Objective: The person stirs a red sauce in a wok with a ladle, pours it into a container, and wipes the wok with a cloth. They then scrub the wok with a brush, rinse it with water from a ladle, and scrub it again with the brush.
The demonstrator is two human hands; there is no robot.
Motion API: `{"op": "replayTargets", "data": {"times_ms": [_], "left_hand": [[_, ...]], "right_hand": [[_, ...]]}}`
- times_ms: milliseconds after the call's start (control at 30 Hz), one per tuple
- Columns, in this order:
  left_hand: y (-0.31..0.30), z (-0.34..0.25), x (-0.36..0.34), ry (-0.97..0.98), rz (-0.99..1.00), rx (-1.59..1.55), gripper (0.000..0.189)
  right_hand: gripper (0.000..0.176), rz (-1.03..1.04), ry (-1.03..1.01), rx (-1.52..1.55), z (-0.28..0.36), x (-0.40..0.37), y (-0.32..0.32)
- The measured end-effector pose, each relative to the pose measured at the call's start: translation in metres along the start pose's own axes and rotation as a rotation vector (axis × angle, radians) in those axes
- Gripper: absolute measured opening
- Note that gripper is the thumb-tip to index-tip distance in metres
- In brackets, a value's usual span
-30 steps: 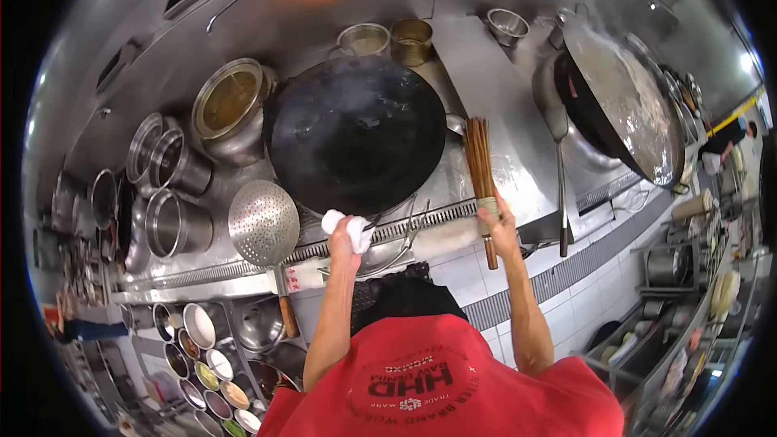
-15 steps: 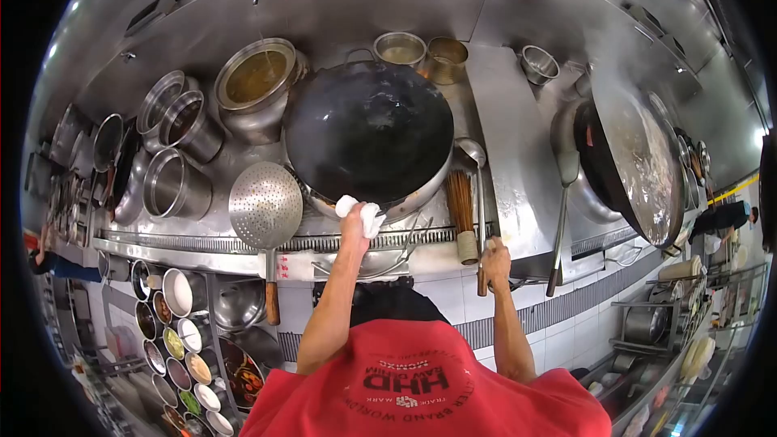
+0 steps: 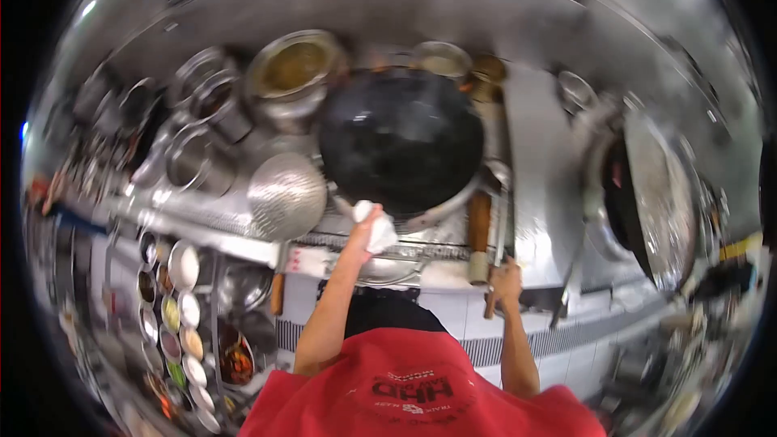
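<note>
My left hand point(image 3: 359, 236) is closed around a folded white cloth point(image 3: 382, 232) at the near rim of a large black wok point(image 3: 402, 142). The wok sits over the stove, its dark surface glossy, and I cannot make out any food in it. To the right, my right hand point(image 3: 507, 285) is closed around the lower handle of a long ladle point(image 3: 499, 214), whose wooden end sticks out below the fingers. Beside the ladle lies a bamboo wok brush point(image 3: 479, 231). A round perforated skimmer point(image 3: 287, 197) rests left of the wok.
Metal pots stand at the left, among them a broth pot point(image 3: 295, 69). Behind the wok is a metal bowl point(image 3: 442, 59). A second wok point(image 3: 635, 194) stands tilted at the right. Seasoning bowls point(image 3: 184, 265) line the lower left. Another person point(image 3: 69, 209) is at the far left.
The view has swung, so the stove and wok appear farther right, and the picture is blurred. Both hands keep their holds, the left on the cloth and the right on the ladle.
</note>
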State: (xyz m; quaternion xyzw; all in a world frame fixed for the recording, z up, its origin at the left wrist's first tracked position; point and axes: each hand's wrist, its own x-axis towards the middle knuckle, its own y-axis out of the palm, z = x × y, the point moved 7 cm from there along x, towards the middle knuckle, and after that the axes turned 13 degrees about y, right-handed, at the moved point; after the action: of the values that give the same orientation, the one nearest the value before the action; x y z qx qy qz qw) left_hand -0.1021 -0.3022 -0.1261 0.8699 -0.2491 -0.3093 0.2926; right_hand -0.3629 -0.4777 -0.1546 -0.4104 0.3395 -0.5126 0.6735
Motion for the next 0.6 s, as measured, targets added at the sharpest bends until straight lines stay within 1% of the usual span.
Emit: {"op": "replayTargets", "data": {"times_ms": [33,67,133,167,200,233,267,300,333,367,400,433,467,500,533,600], "left_hand": [[-0.006,-0.009,-0.011,0.003,0.029,0.014,0.020],[-0.021,-0.015,-0.023,-0.015,-0.075,0.118,0.029],[-0.059,-0.025,-0.049,-0.032,-0.231,0.301,0.043],[-0.071,-0.033,-0.060,0.022,-0.251,0.328,0.044],[-0.086,-0.041,-0.072,0.067,-0.271,0.357,0.046],[-0.101,-0.047,-0.086,0.039,-0.312,0.409,0.042],[-0.103,-0.059,-0.093,0.050,-0.320,0.405,0.042],[-0.110,-0.070,-0.098,0.178,-0.354,0.446,0.039],[-0.118,-0.080,-0.105,0.297,-0.389,0.487,0.036],[-0.135,-0.079,-0.104,0.299,-0.411,0.489,0.030],[-0.142,-0.080,-0.102,0.304,-0.409,0.480,0.030],[-0.149,-0.083,-0.100,0.330,-0.396,0.577,0.029],[-0.153,-0.088,-0.101,0.352,-0.382,0.675,0.028],[-0.155,-0.088,-0.097,0.347,-0.349,0.661,0.029],[-0.157,-0.092,-0.092,0.334,-0.339,0.658,0.029],[-0.154,-0.098,-0.080,0.407,-0.243,0.816,0.031]], "right_hand": [[0.052,0.159,0.102,0.114,0.006,0.005,0.002],[0.053,0.319,0.217,0.217,0.010,0.007,0.003],[0.050,0.333,0.094,0.104,0.031,0.005,0.003],[0.048,0.376,0.051,0.112,0.039,0.002,0.010],[0.048,0.161,-0.162,0.031,0.049,-0.001,0.009],[0.045,0.186,-0.105,0.089,0.045,-0.002,0.011],[0.042,0.205,-0.047,0.151,0.044,0.001,0.017],[0.035,0.161,-0.066,0.205,0.044,-0.001,0.010],[0.035,0.165,-0.068,0.197,0.043,-0.006,0.009],[0.033,0.123,-0.035,0.227,0.044,-0.011,-0.001],[0.031,0.076,-0.006,0.259,0.044,-0.012,-0.007],[0.031,0.070,-0.010,0.255,0.046,-0.014,-0.009],[0.030,0.063,0.046,0.211,0.042,-0.018,-0.012],[0.030,0.056,0.102,0.168,0.040,-0.021,-0.015],[0.029,0.093,0.111,0.213,0.041,-0.022,-0.015],[0.031,0.065,0.155,0.296,0.046,-0.027,-0.019]]}}
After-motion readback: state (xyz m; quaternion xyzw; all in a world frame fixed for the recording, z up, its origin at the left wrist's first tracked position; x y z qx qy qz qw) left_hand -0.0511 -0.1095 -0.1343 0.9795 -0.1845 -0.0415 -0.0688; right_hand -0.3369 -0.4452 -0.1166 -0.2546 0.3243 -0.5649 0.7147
